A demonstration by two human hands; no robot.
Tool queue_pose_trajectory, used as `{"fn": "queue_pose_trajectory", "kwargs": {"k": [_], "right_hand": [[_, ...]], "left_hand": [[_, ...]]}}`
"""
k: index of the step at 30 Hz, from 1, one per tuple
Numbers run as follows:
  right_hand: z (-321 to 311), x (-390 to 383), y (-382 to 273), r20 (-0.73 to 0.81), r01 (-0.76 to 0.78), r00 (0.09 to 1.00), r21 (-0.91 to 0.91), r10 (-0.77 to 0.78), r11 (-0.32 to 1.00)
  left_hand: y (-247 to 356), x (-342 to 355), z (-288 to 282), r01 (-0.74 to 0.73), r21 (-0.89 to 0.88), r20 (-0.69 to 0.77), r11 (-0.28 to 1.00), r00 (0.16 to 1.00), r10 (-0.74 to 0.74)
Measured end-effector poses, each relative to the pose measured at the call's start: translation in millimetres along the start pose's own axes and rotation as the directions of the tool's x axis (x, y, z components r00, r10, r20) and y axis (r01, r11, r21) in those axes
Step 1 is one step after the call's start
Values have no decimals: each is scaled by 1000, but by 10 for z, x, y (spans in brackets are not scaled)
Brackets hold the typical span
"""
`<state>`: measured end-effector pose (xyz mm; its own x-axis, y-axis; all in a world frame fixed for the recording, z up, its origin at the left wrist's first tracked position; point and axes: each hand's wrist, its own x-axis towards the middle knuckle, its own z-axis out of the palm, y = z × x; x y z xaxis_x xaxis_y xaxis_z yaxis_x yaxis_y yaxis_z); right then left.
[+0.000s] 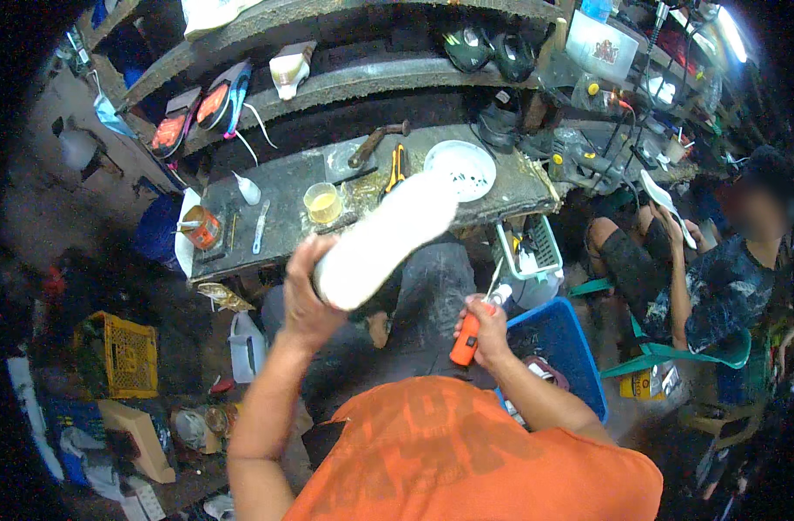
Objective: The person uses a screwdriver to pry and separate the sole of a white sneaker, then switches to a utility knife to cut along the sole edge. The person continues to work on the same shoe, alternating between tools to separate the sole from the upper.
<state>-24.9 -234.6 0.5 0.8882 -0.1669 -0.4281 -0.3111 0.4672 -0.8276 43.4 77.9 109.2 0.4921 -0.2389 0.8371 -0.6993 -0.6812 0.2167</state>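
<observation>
- White shoe sole (384, 243), one, slightly blurred, held slantwise before the near edge of the table (280, 169), its far end toward the white round dish (459, 171).
- Of the two hands, the left hand (314, 286) is partly curled, gripping the sole's near end.
- The right hand (484, 326) is closed around one orange handheld tool (470, 337), well apart from the sole; the tool's exact kind I cannot tell.
- Counted on the table: one dish with dark bits in it, one clear cup (323, 202) of yellowish contents, one hammer (377, 146), one white squeeze bottle (248, 187), one orange-red can (203, 227).
- Two shoes with orange insoles (193, 117) stand on the shelf (345, 80).
- Dark lettering crosses the orange shirt (466, 443); dark print marks a whitish container (602, 43) at upper right.
</observation>
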Motion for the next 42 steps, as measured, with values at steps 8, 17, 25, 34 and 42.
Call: {"fn": "queue_pose_trajectory", "kwargs": {"k": [8,17,25,34,42], "right_hand": [[-16,108,121,46,-54,998,63,52,997],[-98,142,88,33,-92,995,80,89,993],[-94,105,-7,48,-186,982,94,182,978],[13,-198,-605,326,-118,945,339,2,933],[-125,264,-817,159,66,984,113,-84,991]], "left_hand": [[-1322,2130,390,-429,555,288,713,903,319],[-1721,3012,1789,-585,617,572,526,793,212],[-1785,2458,1389,-256,437,234,862,958,166],[-2072,2674,1524,224,240,227,944,933,-279],[-1802,3109,1875,-409,343,439,846,866,240]]}}
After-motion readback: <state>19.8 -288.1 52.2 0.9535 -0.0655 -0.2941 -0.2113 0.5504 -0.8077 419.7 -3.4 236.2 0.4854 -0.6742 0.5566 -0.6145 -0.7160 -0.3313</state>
